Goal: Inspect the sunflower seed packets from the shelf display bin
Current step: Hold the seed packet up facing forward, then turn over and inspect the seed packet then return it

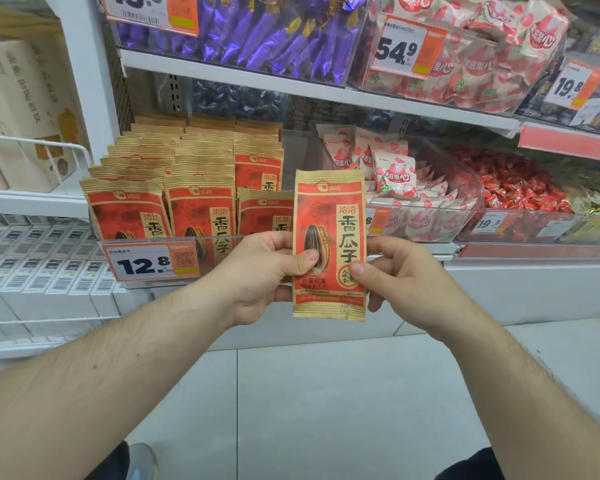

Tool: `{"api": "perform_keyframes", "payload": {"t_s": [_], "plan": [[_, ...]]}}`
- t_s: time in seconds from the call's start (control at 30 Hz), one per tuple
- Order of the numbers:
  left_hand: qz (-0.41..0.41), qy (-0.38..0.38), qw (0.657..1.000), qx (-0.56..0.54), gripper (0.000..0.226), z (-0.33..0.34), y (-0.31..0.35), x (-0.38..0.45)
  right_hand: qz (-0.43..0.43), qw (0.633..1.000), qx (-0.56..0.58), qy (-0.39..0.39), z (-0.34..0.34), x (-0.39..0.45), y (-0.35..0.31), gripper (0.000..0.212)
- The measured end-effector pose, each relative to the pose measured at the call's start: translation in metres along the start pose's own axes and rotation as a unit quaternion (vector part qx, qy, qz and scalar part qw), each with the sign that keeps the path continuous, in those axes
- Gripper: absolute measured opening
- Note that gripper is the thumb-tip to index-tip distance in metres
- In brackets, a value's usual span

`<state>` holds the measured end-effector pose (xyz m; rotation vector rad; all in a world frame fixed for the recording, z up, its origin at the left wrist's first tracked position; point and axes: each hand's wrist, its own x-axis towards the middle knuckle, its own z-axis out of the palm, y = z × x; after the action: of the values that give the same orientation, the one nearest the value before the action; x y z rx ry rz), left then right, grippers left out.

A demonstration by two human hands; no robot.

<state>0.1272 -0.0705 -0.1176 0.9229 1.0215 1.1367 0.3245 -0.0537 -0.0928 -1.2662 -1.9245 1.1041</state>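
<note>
Upright, the red-and-tan seed packet [329,244] is pinched by left hand [267,275] and right hand [399,275].

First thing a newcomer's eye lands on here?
The red-and-tan sunflower seed packet, held upright at centre frame, pinched by the left hand and right hand. Behind it to the left, the display bin holds rows of matching packets, with a 12.8 price tag in front.
</note>
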Motion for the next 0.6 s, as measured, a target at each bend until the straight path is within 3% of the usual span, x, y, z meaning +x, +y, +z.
{"api": "perform_keyframes", "payload": {"t_s": [0.17, 0.4, 0.6], "plan": [[-0.003, -0.002, 1.000, -0.002, 0.018, -0.001, -0.001, 0.001, -0.015, 1.000, -0.006, -0.027, -0.004, -0.001, 0.002, 0.030], [0.011, 0.009, 1.000, -0.021, 0.018, 0.000, 0.002, 0.002, -0.038, 0.998, 0.009, -0.053, 0.002, -0.009, -0.004, 0.071], [0.117, 0.074, 0.990, 0.019, 0.027, 0.007, -0.005, 0.000, -0.079, 0.996, 0.004, -0.046, 0.026, -0.018, -0.014, 0.092]]}}
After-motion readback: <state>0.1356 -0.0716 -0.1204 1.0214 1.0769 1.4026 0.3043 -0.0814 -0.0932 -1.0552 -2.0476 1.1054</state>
